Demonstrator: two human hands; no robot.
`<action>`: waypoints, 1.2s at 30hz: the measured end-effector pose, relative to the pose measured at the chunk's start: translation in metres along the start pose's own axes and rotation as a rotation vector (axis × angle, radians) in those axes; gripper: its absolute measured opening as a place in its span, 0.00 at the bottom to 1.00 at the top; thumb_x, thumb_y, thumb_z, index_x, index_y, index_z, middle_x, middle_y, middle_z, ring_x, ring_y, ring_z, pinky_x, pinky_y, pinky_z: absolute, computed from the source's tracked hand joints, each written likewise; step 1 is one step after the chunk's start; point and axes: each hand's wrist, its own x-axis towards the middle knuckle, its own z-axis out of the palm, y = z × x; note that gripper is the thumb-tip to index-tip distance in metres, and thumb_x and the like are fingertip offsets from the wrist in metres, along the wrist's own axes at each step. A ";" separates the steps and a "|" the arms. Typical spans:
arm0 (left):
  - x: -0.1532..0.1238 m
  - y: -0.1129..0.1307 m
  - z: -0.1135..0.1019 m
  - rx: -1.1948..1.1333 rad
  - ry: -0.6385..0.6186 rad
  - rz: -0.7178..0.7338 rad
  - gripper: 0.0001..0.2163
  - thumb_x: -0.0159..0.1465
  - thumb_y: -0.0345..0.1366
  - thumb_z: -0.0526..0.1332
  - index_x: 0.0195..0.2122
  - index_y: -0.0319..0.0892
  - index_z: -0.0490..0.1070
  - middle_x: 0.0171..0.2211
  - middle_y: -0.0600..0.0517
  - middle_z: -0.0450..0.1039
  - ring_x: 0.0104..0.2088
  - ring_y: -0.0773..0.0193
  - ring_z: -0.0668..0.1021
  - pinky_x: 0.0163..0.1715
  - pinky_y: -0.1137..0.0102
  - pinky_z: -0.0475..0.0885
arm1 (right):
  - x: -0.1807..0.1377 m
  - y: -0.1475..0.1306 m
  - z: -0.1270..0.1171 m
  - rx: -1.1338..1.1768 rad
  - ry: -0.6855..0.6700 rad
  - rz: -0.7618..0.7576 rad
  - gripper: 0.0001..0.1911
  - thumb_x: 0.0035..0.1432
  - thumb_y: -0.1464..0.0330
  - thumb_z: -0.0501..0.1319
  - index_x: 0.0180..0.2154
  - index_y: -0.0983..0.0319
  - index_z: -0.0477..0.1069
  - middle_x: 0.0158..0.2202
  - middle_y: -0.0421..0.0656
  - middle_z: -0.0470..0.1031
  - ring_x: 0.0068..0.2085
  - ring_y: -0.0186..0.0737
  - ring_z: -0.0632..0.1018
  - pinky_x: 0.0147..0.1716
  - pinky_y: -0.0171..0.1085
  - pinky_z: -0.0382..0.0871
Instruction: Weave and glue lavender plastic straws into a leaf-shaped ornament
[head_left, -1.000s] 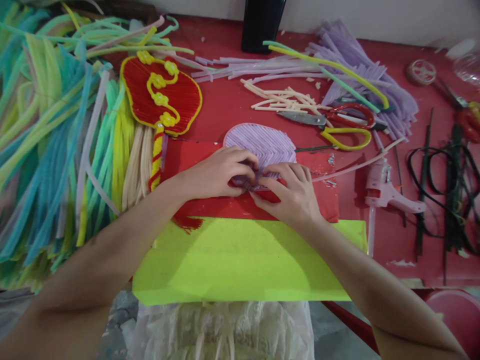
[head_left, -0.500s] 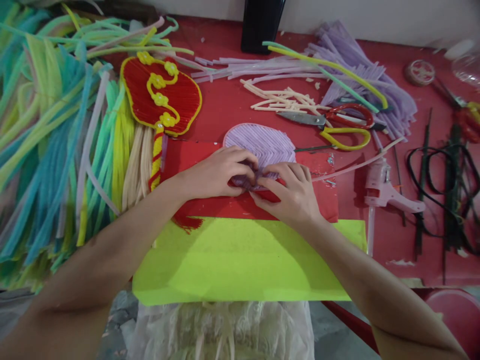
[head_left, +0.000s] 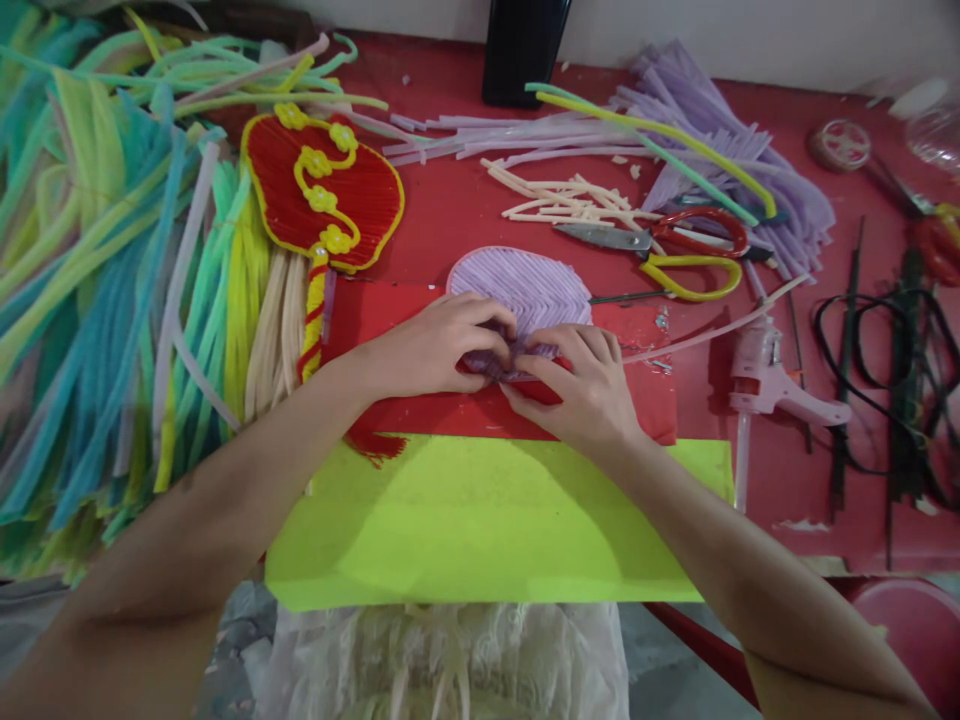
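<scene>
A rounded lilac fan-shaped piece (head_left: 517,285), covered in slanting rows of pipe cleaners, lies over a red sheet (head_left: 420,412). My left hand (head_left: 457,345) has its fingers bent over the lower left edge of this piece, gripping it. On the lower right edge, my right hand (head_left: 581,380) pinches with thumb and fingers, close beside the left fingertips. A long pale pink pipe cleaner (head_left: 705,335) trails out rightward from behind the right hand. The fingers cover the lower edge where both hands meet.
A finished red fan (head_left: 330,190) with yellow trim lies left, near bundles of coloured pipe cleaners (head_left: 82,300). Scissors (head_left: 649,245), cream pipe cleaner pieces (head_left: 562,195) and lilac pipe cleaners (head_left: 690,130) lie behind. A pink glue gun (head_left: 772,380) is right; a yellow-green sheet (head_left: 480,540) lies in front.
</scene>
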 end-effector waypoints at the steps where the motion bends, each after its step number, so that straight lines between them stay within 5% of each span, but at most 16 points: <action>1: 0.000 0.000 0.000 -0.001 0.000 0.000 0.08 0.55 0.32 0.63 0.37 0.45 0.76 0.49 0.50 0.71 0.51 0.56 0.71 0.54 0.59 0.63 | 0.000 0.000 0.000 -0.001 -0.004 0.003 0.05 0.55 0.64 0.62 0.31 0.57 0.74 0.39 0.43 0.73 0.42 0.42 0.70 0.43 0.43 0.60; 36: -0.003 0.006 0.002 -0.028 -0.002 -0.055 0.07 0.59 0.30 0.60 0.37 0.44 0.74 0.50 0.48 0.68 0.53 0.55 0.69 0.56 0.56 0.62 | 0.000 0.001 0.000 -0.054 0.010 -0.041 0.05 0.56 0.63 0.62 0.32 0.57 0.74 0.39 0.42 0.74 0.41 0.41 0.70 0.43 0.42 0.59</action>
